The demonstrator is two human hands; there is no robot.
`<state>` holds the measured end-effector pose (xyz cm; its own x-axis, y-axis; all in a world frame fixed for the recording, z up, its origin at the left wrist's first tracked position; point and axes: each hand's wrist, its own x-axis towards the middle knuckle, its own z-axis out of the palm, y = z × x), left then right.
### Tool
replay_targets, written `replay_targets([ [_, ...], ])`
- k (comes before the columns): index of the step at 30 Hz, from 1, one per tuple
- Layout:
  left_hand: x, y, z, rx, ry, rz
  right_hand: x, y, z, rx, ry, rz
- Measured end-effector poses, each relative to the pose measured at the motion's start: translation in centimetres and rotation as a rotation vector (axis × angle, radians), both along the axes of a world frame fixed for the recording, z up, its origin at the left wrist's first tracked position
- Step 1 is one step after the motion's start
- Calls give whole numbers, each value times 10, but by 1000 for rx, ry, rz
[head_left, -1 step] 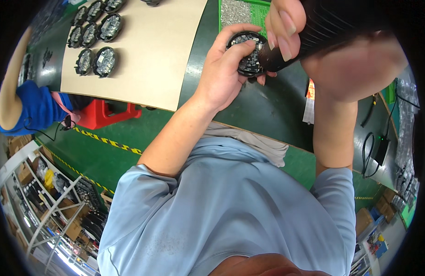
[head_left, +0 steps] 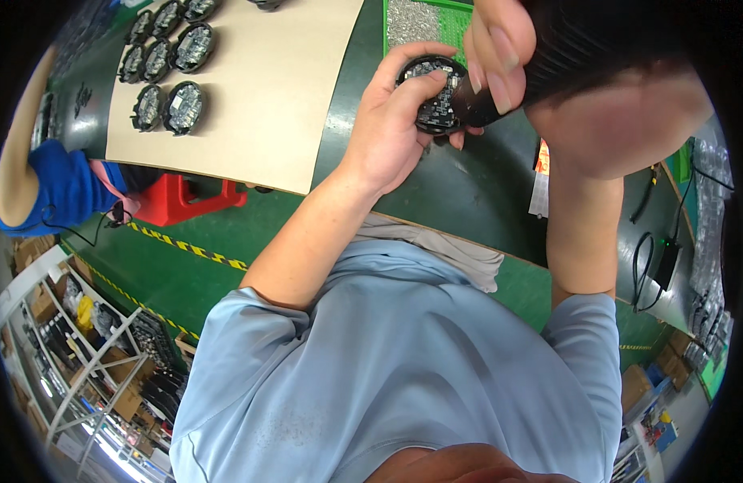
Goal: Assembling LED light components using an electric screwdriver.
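Observation:
My left hand [head_left: 387,121] is closed round a round black housing with a circuit board [head_left: 437,113] in it, its thumb lying across the board. Over the right rim of this housing is the narrow nose of a black electric screwdriver [head_left: 584,60] with a ridged body. My right hand [head_left: 621,121] grips the screwdriver from above and behind; its fingertips show at the near side of the nose, while the palm is blurred. The nose hides the right part of the board, so I cannot see its tip.
A green tray [head_left: 452,28] of small silver screws lies beyond my hands. Several similar round housings [head_left: 183,109] stand on a beige sheet [head_left: 251,121] to the left. A cable with a black adapter [head_left: 667,266] lies at right. Another person's arm [head_left: 21,153] is at far left, near a red stool [head_left: 174,201].
My right hand and the screwdriver have shifted very slightly. The left hand and the housing keep their place.

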<state>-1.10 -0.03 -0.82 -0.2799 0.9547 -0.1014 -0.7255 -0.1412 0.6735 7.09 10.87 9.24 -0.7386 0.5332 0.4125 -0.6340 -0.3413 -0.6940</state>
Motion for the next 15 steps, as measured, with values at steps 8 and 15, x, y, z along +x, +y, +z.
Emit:
replay_targets([
  [8, -6, 3, 5, -52, 44, 6, -1, 11, -1, 200, 41, 227],
  [15, 1, -4, -12, 16, 53, 2, 5, -9, 17, 6, -213, 24],
])
